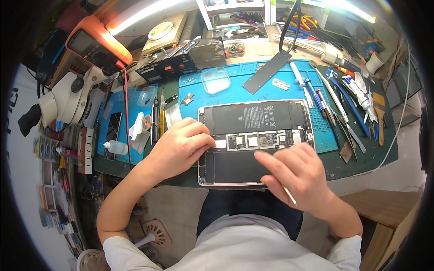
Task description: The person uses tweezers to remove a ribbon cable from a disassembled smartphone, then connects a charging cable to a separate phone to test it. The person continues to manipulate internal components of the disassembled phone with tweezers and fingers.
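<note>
An opened tablet (239,167) lies on the bench in front of me. Its black battery panels flank a narrow circuit board (255,141) with silver chips. My left hand (183,143) rests over the tablet's left edge, fingertips pinched together beside a small pale strip (220,143) at the board's left end. Whether the strip is between them is hidden. Above the tablet's lower right part is my right hand (298,176), index finger reaching toward the lower battery panel. A thin silvery tool (290,196) is gripped in it, one end poking out below the palm; its other end is hidden.
Behind the tablet, a blue work mat (194,83) carries a clear plastic box (215,80) and a dark flat plate (266,73). Tweezers, brushes and screwdrivers crowd the right side (337,101). At left stand a microscope (68,101), an orange multimeter (99,45) and a dropper bottle (115,147).
</note>
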`<state>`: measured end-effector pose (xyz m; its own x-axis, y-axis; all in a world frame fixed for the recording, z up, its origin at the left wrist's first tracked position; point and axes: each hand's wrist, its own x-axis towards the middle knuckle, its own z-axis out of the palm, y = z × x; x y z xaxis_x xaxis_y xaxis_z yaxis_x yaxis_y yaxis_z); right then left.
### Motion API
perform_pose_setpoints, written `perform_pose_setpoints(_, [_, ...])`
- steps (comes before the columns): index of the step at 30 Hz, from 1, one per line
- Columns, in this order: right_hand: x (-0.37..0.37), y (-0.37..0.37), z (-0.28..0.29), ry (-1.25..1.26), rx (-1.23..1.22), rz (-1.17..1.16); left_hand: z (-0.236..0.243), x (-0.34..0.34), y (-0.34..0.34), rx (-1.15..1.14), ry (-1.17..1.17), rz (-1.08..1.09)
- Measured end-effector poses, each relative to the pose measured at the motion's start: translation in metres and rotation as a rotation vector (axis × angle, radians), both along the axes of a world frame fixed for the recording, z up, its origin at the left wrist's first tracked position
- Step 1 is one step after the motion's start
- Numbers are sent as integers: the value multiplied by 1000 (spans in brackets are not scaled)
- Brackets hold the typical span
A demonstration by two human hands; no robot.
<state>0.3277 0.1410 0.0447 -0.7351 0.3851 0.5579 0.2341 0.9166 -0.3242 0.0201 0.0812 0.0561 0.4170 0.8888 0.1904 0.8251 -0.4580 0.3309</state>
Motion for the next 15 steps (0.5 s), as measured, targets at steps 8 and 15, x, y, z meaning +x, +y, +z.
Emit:
perform_pose_setpoints(8, [-1, -19, -28, 89, 6, 39, 20, 12, 10, -252, 74, 44])
perform_pose_setpoints(15, [-4, -21, -41, 131, 7, 48, 29, 19, 26, -365, 220, 69])
